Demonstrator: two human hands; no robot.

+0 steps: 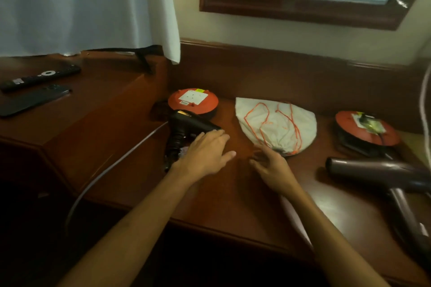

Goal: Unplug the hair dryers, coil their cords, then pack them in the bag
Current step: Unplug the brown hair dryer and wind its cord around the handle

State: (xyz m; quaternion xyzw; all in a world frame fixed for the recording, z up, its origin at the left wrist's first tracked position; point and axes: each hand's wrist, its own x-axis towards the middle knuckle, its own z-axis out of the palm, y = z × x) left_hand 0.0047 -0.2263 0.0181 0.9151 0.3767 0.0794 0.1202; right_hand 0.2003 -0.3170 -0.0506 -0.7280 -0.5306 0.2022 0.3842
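A black hair dryer [186, 126] lies on the wooden desk [233, 193] in front of a red cord reel [193, 101] with a white socket plate. My left hand [205, 154] rests flat beside the dryer's handle, fingers spread, holding nothing. A white drawstring bag [277, 123] with orange cord lies at the centre. My right hand [270, 165] hovers open just in front of the bag's gathered mouth. A dark brown hair dryer [377, 170] lies at the right, near a second red cord reel [367, 130] with a plug in it.
A grey cable [112, 165] runs off the desk's left edge. A TV remote [39, 77] and a dark phone [32, 100] lie on the raised cabinet at the left. A white curtain [88, 7] hangs behind, and a framed mirror [303, 2] is on the wall.
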